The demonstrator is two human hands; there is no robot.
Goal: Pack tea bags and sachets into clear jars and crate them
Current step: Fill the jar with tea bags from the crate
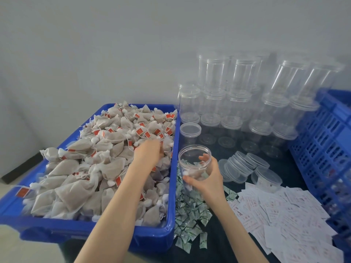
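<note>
Jar point(193, 164) in right hand point(209, 179) — left hand point(150, 150) among tea bags point(106, 149)

The blue tray point(171, 186) takes the table's left side, heaped with tea bags point(106, 141). Stacked jars point(237, 95) block the far edge, and the blue crate point(322, 133) closes the right edge. Between them, lids point(245, 166), sachets point(190, 219) and labels point(284, 215) cover the cloth; only small dark gaps point(228, 249) stay free near the front.

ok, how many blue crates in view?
2. One solid-walled blue crate on the left, full of tea bags, left hand in it. One slotted blue crate at the right edge, partly cropped. The right hand holds a clear jar between them. No others visible.
</note>
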